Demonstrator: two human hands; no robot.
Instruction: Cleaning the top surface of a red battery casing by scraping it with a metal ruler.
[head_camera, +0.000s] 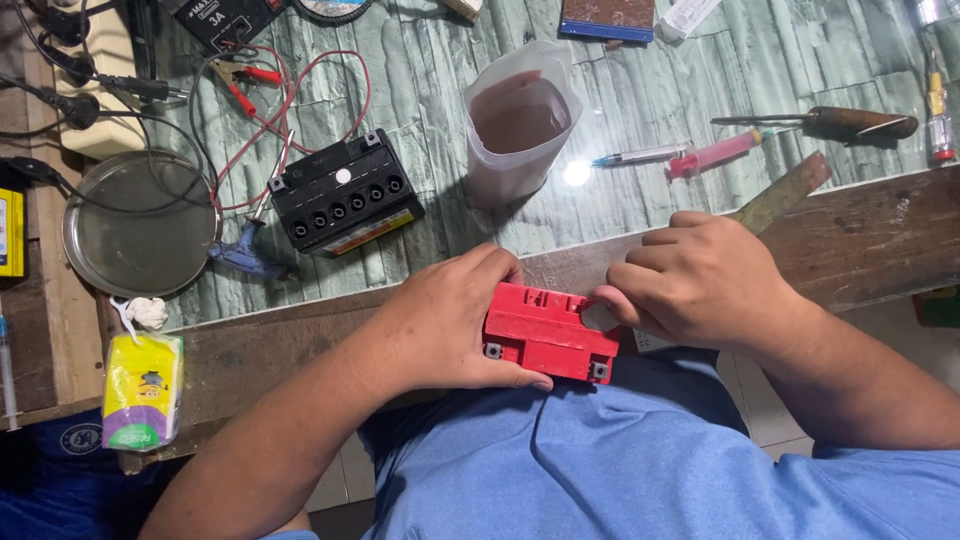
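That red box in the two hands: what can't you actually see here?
Head view only:
- Red box: its left end is under the left hand; its right rear corner is under the right hand.
- Its underside faces away from the camera.
- Round metal dish: contents unclear through glare.
- Plastic jug: brown contents unidentifiable.

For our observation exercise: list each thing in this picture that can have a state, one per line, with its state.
red battery: held at the table edge by both hands
left hand: gripping its left end
right hand: thumb pressing its top
black battery: cell holes uncapped
plastic jug: open, holding brownish liquid
round tin: empty
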